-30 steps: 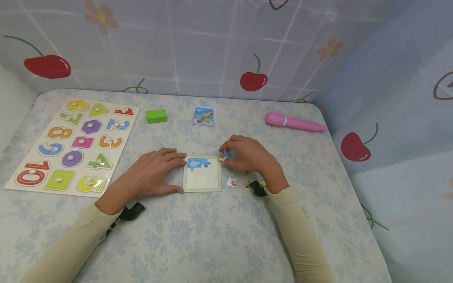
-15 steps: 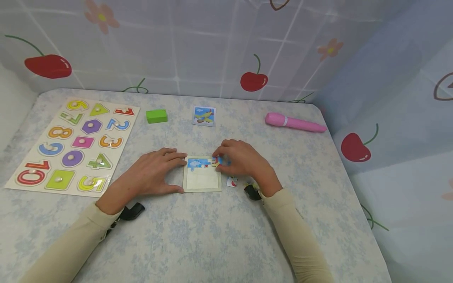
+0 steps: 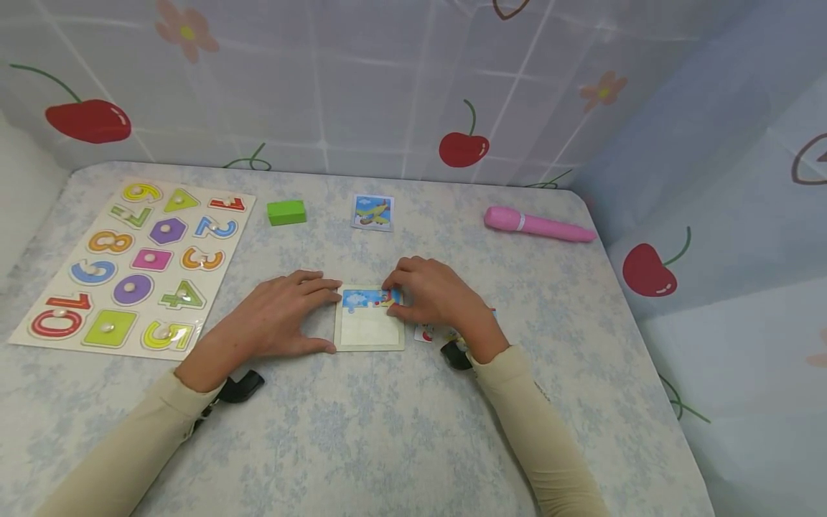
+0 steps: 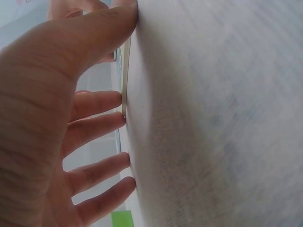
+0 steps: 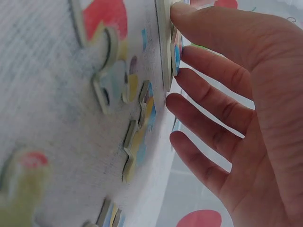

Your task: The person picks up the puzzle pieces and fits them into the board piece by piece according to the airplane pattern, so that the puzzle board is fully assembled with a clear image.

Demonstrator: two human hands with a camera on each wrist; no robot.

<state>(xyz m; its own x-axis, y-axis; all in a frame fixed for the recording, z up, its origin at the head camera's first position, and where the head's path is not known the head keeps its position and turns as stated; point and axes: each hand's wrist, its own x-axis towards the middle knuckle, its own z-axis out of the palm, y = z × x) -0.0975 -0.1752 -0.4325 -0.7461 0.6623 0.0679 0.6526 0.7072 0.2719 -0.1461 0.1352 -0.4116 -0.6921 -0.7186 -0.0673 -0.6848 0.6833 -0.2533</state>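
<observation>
Currently, spread left hand (image 3: 281, 312) touches pale square wood-look puzzle tray (image 3: 368, 332); right hand (image 3: 436, 294) pinches thin blue-red-yellow jigsaw piece (image 3: 395, 296).

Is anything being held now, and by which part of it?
The right hand pinches a puzzle piece between thumb and fingers, apparently by its edges. The left hand only touches the left side of the puzzle board.

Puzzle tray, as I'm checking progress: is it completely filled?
No, the puzzle tray is bare below its top row of puzzle pieces.
</observation>
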